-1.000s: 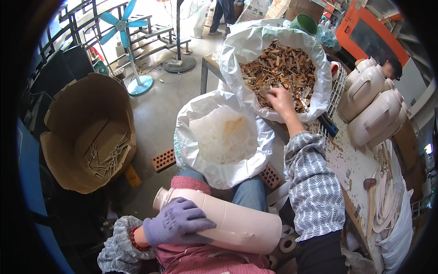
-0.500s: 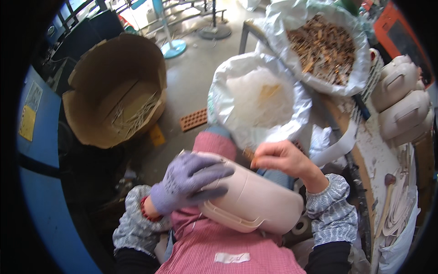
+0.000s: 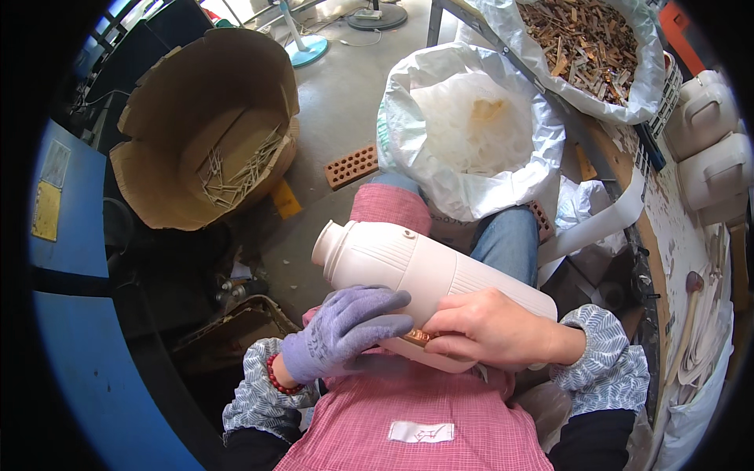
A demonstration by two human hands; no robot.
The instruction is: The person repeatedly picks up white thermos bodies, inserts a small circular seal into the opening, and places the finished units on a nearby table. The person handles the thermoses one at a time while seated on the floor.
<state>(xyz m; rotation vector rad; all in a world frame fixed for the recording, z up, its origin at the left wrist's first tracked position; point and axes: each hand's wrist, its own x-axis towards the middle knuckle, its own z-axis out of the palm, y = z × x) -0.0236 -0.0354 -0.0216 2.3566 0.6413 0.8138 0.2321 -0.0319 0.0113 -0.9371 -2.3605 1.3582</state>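
Observation:
A pale pink plastic jug body (image 3: 432, 259) lies slanted across my lap, its narrow neck to the upper left. My left hand (image 3: 342, 334), in a purple knit glove, grips the jug's near side with its fingers together. My bare right hand (image 3: 499, 334) is closed at the same near side, its fingertips pinching a small shiny copper-coloured strip (image 3: 419, 337). That strip is against the jug, between the two hands. My hands cover most of the jug's handle.
Ahead stands a white sack (image 3: 471, 188) of clear plastic film; beyond it, another sack (image 3: 581, 55) holds copper-brown scraps. A cut-down cardboard drum (image 3: 157, 157) with thin sticks is at left. Similar jugs (image 3: 715, 169) and a mallet (image 3: 691, 302) lie on the right-hand bench.
My right hand has brought the copper-coloured strip from above the jug's far side down to its near side. My left hand has slid off the neck end to the near side.

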